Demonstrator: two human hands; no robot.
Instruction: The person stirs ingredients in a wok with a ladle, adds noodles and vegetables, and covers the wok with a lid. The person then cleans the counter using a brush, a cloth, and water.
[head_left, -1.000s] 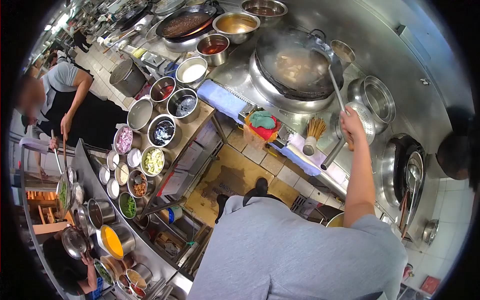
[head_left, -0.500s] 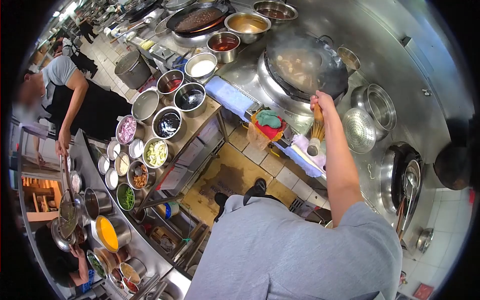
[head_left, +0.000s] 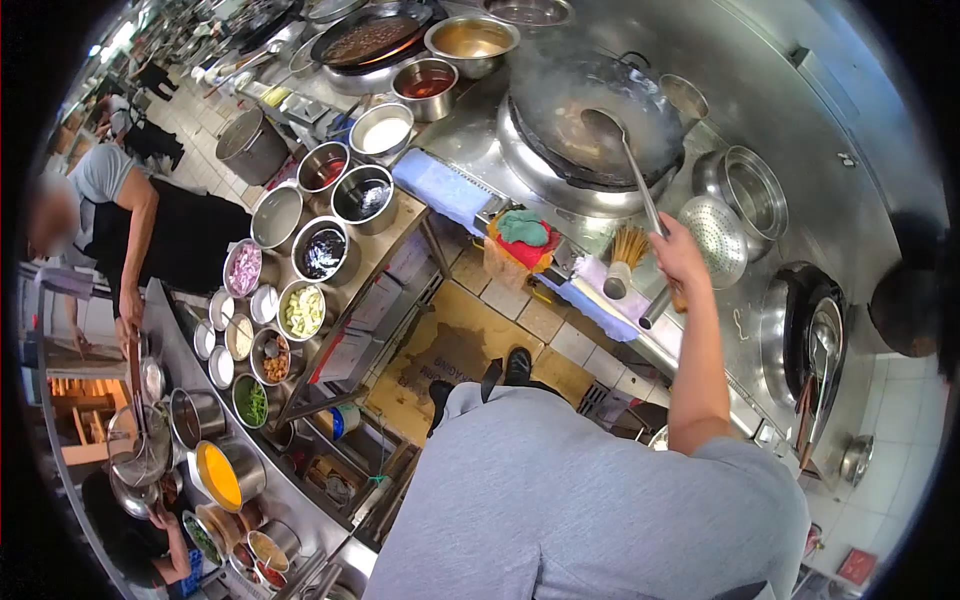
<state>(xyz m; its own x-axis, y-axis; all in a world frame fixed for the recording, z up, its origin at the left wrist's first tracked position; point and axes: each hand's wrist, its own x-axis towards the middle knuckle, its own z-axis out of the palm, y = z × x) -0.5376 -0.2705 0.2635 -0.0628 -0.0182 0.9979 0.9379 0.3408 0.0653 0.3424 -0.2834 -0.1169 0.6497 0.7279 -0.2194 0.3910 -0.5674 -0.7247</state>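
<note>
My right hand point(head_left: 682, 258) is closed around the handle of a long metal ladle point(head_left: 640, 178). The ladle's bowl end reaches over a large black wok point(head_left: 545, 125), which steams on the range. Whether the bowl touches the contents is blurred by steam. Below and left of this hand, a bamboo wok brush point(head_left: 629, 246) rests on the ledge near a folded pale cloth point(head_left: 592, 270). A perforated strainer point(head_left: 716, 240) lies just right of the hand. My left hand is out of view.
Sauce pots point(head_left: 326, 249) and ingredient bowls point(head_left: 303, 311) crowd the left counter. A red and green cloth bundle point(head_left: 523, 232) sits at the range edge. Nested metal bowls point(head_left: 752, 190) stand right of the wok. At far left, a co-worker point(head_left: 125, 210) holds a long-handled strainer.
My right hand has moved back from the wok's near rim, toward the strainer. The ladle now shows over the wok. The view has shifted slightly.
</note>
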